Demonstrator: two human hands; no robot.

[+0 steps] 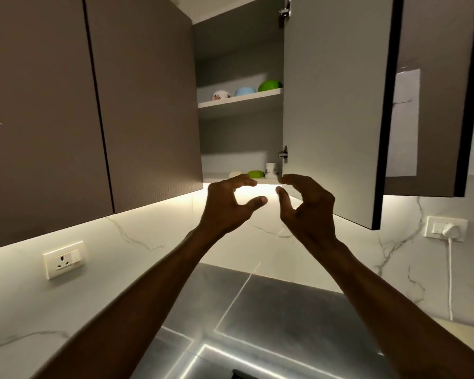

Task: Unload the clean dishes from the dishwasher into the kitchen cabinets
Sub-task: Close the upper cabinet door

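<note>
Bowls (pixel 244 91) on the upper shelf (pixel 257 98) and a cup (pixel 270 170) on the lower shelf (pixel 267 181) of the open cabinet (pixel 238 50), upper centre, suggest we are partway through; the dishwasher is out of view. Our left hand (pixel 230 206) and right hand (pixel 307 209) hover just below, fingers (pixel 244 181) loosely curved, holding nothing.

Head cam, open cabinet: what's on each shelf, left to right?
Upper shelf: white floral bowl → blue bowl → green bowl. Lower shelf: pale dish → green dish → white patterned cup.
</note>
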